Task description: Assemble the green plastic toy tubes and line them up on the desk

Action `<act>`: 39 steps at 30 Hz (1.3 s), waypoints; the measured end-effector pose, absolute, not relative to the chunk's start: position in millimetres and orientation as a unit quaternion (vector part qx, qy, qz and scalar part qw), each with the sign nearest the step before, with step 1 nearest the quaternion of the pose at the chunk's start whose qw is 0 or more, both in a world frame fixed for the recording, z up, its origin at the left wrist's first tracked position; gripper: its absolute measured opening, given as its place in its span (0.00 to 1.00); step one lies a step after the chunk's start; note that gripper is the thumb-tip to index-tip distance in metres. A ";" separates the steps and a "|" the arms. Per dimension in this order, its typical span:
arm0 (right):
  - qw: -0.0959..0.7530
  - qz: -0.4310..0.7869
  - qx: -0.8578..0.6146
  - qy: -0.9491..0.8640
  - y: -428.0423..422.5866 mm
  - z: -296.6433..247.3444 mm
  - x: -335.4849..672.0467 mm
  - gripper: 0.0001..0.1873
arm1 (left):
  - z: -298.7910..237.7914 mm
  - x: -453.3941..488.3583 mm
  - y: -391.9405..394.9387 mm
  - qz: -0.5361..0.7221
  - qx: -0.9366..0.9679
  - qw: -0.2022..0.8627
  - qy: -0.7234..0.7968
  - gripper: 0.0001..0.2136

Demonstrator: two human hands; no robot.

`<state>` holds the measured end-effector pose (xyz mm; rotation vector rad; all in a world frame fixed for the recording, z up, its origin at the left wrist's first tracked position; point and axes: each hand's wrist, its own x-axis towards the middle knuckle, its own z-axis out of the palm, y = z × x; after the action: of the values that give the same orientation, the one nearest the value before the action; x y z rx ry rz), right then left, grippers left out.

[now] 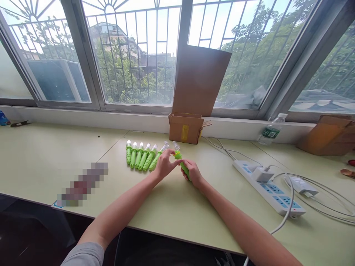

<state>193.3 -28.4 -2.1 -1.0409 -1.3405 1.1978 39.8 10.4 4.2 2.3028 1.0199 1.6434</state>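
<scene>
A green plastic stick with a clear rounded top (185, 170) is tilted above the table between my hands. My right hand (193, 173) is wrapped round its lower green handle. My left hand (164, 164) grips the collar just under the clear top, thumb on the near side and fingers on the far side. Close by on the left, several similar green sticks (143, 158) lie side by side in a row, clear or white tops facing the window. My left hand partly covers the row's right end.
Behind my hands stands a small cardboard box (181, 128), with a tall cardboard sheet (201, 81) against the window. To the right are a white power strip (270, 188), cables, a charger (301, 184) and a plastic bottle (272, 131). A blurred patch (83, 184) covers something at left.
</scene>
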 end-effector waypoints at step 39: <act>0.442 0.666 -0.393 -0.455 -37.8 11.9 187.8 0.17 | 8.4 40.3 11.1 0.566 0.756 0.132 0.302 0.19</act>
<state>187.8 -37.8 11.9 -0.9742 -1.1288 1.6528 40.3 11.1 8.4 2.1930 0.8772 1.6431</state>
